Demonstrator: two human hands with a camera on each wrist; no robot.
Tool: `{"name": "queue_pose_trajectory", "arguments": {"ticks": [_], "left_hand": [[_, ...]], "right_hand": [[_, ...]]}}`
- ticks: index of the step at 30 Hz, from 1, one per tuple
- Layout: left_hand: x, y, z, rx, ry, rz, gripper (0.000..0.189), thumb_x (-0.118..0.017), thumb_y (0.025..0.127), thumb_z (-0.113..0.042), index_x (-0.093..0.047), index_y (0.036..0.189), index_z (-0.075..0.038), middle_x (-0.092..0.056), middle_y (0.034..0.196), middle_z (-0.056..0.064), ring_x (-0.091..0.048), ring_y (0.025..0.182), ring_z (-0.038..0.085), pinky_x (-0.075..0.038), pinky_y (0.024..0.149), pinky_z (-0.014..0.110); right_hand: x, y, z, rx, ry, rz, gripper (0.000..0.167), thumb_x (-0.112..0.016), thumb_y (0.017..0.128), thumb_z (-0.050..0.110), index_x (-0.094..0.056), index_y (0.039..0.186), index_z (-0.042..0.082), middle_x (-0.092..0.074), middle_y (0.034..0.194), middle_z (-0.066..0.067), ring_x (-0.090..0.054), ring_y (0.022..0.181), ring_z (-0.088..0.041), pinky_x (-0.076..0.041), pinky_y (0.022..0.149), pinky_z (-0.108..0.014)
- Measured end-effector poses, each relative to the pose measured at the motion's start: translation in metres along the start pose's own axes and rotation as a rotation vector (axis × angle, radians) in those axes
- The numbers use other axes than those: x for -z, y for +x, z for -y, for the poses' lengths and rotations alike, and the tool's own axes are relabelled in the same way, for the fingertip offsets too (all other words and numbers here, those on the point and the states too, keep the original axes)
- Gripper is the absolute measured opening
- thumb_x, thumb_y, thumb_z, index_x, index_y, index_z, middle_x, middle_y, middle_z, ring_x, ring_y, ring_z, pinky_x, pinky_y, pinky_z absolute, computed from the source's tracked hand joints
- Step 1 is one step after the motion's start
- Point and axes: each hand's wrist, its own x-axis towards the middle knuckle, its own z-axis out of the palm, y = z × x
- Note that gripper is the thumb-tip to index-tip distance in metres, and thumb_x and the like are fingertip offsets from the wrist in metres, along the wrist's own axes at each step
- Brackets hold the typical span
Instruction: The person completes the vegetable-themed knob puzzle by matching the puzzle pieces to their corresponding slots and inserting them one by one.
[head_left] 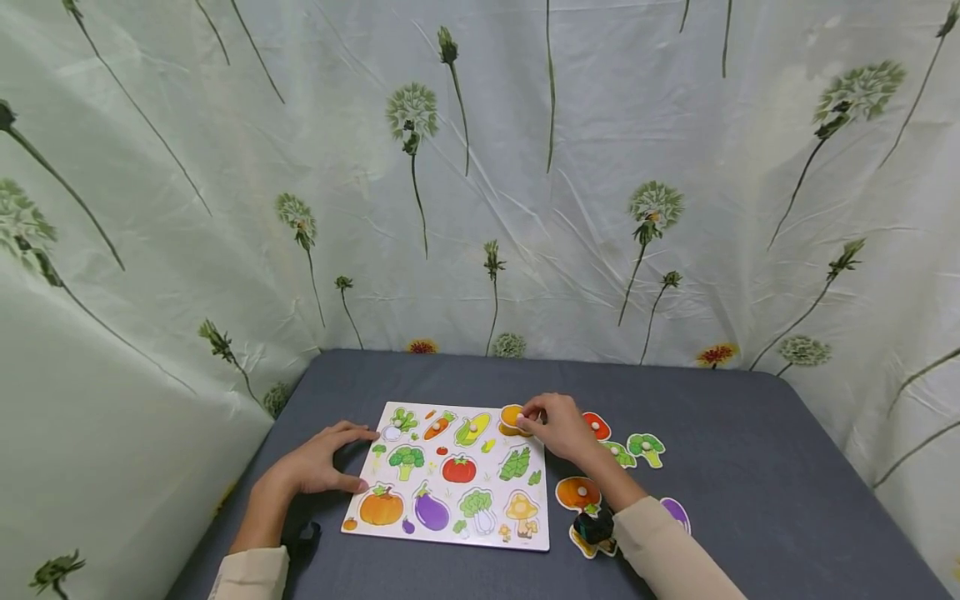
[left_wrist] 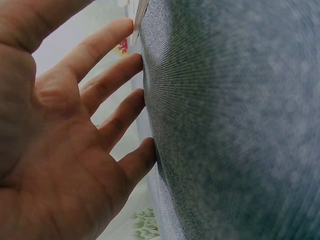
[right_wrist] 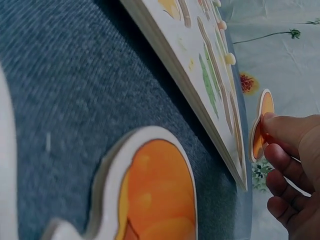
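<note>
A white vegetable puzzle board [head_left: 487, 471] lies on the dark grey table. My left hand [head_left: 318, 458] rests at its left edge, thumb and index finger touching it; in the left wrist view the fingers are spread and nearly straight. My right hand [head_left: 561, 425] pinches an orange-yellow puzzle piece [head_left: 512, 417] over the board's top right corner. The right wrist view shows this piece [right_wrist: 268, 102] tilted on edge, apart from the board. Knobbed carrot [head_left: 437, 427] and corn [head_left: 472, 429] pieces sit in the top row, and a green-and-white knobbed piece [head_left: 392, 432] is at its left.
Loose pieces lie right of the board: a red one [head_left: 597, 426], a broccoli [head_left: 647, 450], an orange pumpkin [head_left: 576, 493], a purple one [head_left: 677, 513] and a yellowish one [head_left: 581, 546], partly under the right wrist. A dandelion-print curtain [head_left: 525, 208] hangs behind the table.
</note>
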Motion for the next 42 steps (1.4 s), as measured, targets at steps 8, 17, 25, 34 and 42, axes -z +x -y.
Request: {"name": "queue_pose_trajectory", "arguments": {"ticks": [8,17,25,34,42], "left_hand": [[-0.003,0.002,0.007,0.014,0.006,-0.007,0.083,-0.089,0.070,-0.049,-0.060,0.144,-0.026,-0.048,0.152,0.015,-0.040,0.142,0.046,-0.035,0.107,0.075],[-0.003,0.001,0.003,0.025,-0.002,-0.007,0.083,-0.090,0.070,-0.048,-0.060,0.144,-0.026,-0.048,0.151,0.014,-0.040,0.142,0.045,-0.035,0.107,0.074],[-0.004,0.002,0.004,0.026,-0.001,-0.012,0.083,-0.090,0.069,-0.048,-0.061,0.144,-0.026,-0.048,0.151,0.015,-0.040,0.142,0.045,-0.035,0.108,0.074],[-0.003,0.001,0.005,0.025,-0.011,-0.009,0.083,-0.090,0.070,-0.048,-0.060,0.144,-0.026,-0.048,0.152,0.015,-0.039,0.143,0.045,-0.034,0.108,0.074],[-0.001,0.000,0.003,-0.011,-0.016,-0.010,0.082,-0.090,0.071,-0.046,-0.060,0.145,-0.024,-0.048,0.150,0.016,-0.039,0.141,0.047,-0.034,0.107,0.075]], "right_hand": [[-0.007,0.003,0.002,-0.011,-0.005,0.013,0.006,-0.081,0.091,0.023,-0.079,0.092,0.017,-0.062,0.077,0.007,-0.050,0.070,-0.012,-0.042,0.067,-0.029],[-0.012,0.002,0.001,-0.015,-0.041,0.013,0.006,-0.081,0.090,0.021,-0.078,0.089,0.016,-0.060,0.074,0.007,-0.050,0.070,-0.011,-0.042,0.067,-0.028],[-0.016,0.001,0.001,-0.042,-0.049,0.010,0.007,-0.080,0.091,0.022,-0.078,0.092,0.016,-0.060,0.078,0.005,-0.050,0.072,-0.012,-0.043,0.068,-0.029],[-0.016,0.000,-0.001,-0.043,-0.013,0.029,0.008,-0.079,0.092,0.022,-0.078,0.095,0.014,-0.062,0.080,0.004,-0.052,0.073,-0.012,-0.044,0.069,-0.029],[-0.019,-0.001,-0.005,-0.055,0.018,0.028,0.008,-0.079,0.091,0.021,-0.077,0.095,0.014,-0.062,0.081,0.004,-0.052,0.073,-0.012,-0.044,0.068,-0.026]]}}
